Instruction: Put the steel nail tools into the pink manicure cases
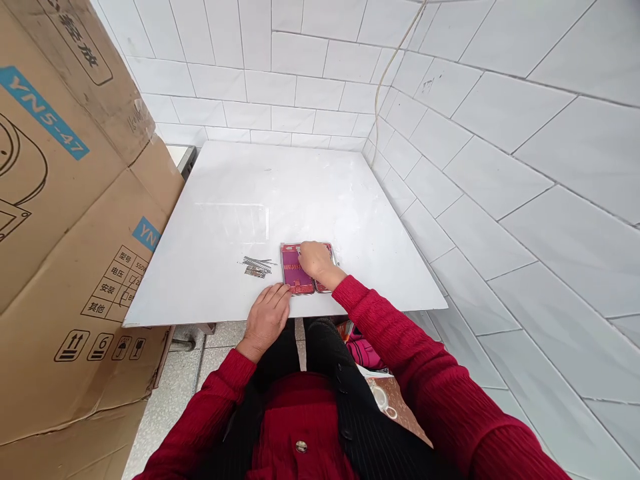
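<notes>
An open, flat case (298, 267) with a red and purple lining lies near the table's front edge. A row of orange elastic loops runs across its left half. My right hand (315, 259) is over the right half with its fingers curled down into it; whatever they pinch is hidden. My left hand (270, 308) lies on the table edge, fingers stretched out, the tips touching the case's lower left corner. Left of the case is a small pile of slim metal tools (257, 267), too small to tell apart.
The white table (310, 193) meets tiled walls at the back and right. Large cardboard boxes (75, 220) stand close on the left. A cable (377, 87) hangs down the back corner. Below the table on the right are a pink bag (364, 351) and a brown printed box (395, 403).
</notes>
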`<action>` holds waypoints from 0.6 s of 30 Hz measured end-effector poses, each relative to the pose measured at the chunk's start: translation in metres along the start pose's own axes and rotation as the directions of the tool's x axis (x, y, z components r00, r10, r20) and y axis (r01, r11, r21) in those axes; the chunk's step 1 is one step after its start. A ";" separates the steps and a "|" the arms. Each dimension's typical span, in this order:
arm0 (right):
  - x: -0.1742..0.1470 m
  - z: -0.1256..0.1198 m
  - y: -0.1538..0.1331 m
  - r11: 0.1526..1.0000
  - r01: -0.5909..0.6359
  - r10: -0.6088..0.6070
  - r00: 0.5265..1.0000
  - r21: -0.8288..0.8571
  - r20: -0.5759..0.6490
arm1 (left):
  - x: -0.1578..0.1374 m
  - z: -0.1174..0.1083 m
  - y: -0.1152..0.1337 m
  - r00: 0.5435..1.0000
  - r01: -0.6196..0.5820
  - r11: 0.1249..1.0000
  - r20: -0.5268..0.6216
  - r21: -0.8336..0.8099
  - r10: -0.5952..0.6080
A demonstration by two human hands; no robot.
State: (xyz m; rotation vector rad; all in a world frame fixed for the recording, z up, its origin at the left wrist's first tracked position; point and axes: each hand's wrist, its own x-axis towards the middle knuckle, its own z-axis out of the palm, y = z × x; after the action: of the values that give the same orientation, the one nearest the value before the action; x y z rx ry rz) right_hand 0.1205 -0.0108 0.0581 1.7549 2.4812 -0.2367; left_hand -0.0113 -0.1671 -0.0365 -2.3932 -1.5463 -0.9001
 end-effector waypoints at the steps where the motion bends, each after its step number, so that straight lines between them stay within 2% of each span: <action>1: 0.003 -0.002 -0.002 1.000 -0.004 0.004 1.000 -0.011 0.016 | 0.000 0.000 0.000 1.000 0.001 1.000 0.003 -0.005 -0.001; 6: 0.018 -0.011 -0.007 1.000 -0.020 0.018 0.994 0.020 0.109 | 0.001 -0.001 0.001 1.000 -0.002 1.000 -0.003 0.008 0.002; 10: 0.019 -0.010 -0.002 0.986 -0.073 0.043 0.980 0.150 0.195 | 0.001 -0.002 0.002 1.000 -0.014 1.000 -0.019 0.028 0.014; 13: 0.017 -0.005 0.000 0.972 -0.103 0.069 0.984 0.212 0.165 | 0.002 -0.002 0.002 0.999 -0.031 0.999 -0.030 0.037 0.032; 18: 0.018 0.004 -0.001 0.983 -0.103 0.099 0.994 0.149 0.033 | 0.002 -0.003 0.002 0.999 -0.030 0.999 -0.034 0.045 0.032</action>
State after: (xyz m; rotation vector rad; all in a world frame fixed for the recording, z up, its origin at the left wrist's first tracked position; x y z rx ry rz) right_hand 0.1134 0.0048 0.0517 1.9156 2.4047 -0.4467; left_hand -0.0100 -0.1673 -0.0328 -2.3519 -1.4965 -0.8872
